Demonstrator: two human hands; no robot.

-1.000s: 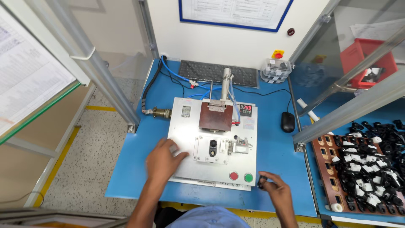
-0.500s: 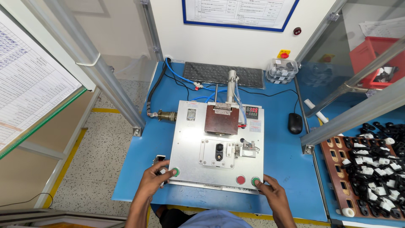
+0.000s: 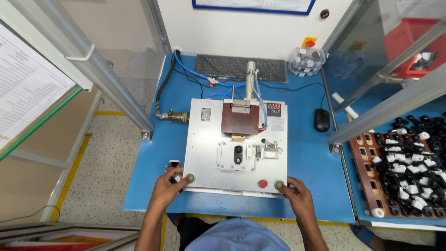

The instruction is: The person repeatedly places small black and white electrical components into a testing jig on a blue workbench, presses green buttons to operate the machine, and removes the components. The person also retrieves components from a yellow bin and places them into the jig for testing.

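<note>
Blue mat point(image 3: 148, 186) covers the whole bench, with a flat grey metal plate point(image 3: 204, 153) sitting in the middle of it. Going left to right: the left hand point(image 3: 168, 188) is at the plate's near-left corner, fingers loosely curled and holding nothing, thumb tip resting on the left green button point(image 3: 190, 177). A small black-and-white part point(image 3: 173, 167) lies on the mat just beside that hand, on its far side.

In the middle of the plate there's a small fixture with a black piece point(image 3: 238, 155) seated in it, long axis running near to far, and a brown block point(image 3: 240, 118) hanging just beyond it. A red button point(image 3: 262, 183) sits on the near edge, untouched, between the two hands.

The right hand point(image 3: 297, 195) mirrors the left one: empty, fingers bent, a fingertip on the right green button point(image 3: 278, 185) at the near-right corner. So each button lies straight ahead of its own hand, and the fixture is well apart from both, about equally far from each.

Far right there's a brown tray point(image 3: 367, 179) piled with black parts, and a mouse point(image 3: 321, 120) further back.
</note>
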